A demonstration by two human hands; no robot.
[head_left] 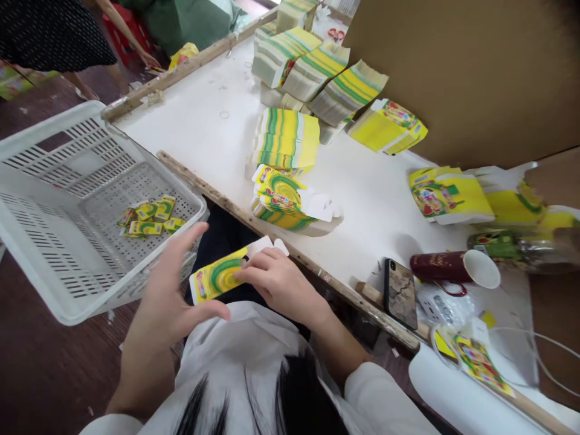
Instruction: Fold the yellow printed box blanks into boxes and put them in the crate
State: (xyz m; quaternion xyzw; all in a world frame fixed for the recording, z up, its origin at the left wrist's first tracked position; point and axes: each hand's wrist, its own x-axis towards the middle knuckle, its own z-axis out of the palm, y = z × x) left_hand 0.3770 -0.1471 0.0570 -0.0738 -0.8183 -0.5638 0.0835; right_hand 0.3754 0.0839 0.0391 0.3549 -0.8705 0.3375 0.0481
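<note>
Over my lap, a yellow and green printed carton (220, 275) with white flaps is gripped near its flap end by my right hand (277, 279), fingers bent round it. To the carton's left my left hand (174, 290) is raised, thumb and fingers spread apart with nothing between them. Just beyond the table edge sits a stack of flat cartons (283, 199), their white flaps toward the right. Behind it stands a larger bundle of flat cartons (287, 139). Several small folded boxes (147, 220) lie in the white plastic basket (67, 317) at my left.
The table's wooden edge strip (226, 205) runs in front of me. More carton bundles (317, 69) stand at the back beside a cardboard sheet (462, 78). A phone (401, 293), a maroon mug (437, 266) and cables are at right. Another person's arm (124, 30) shows at upper left.
</note>
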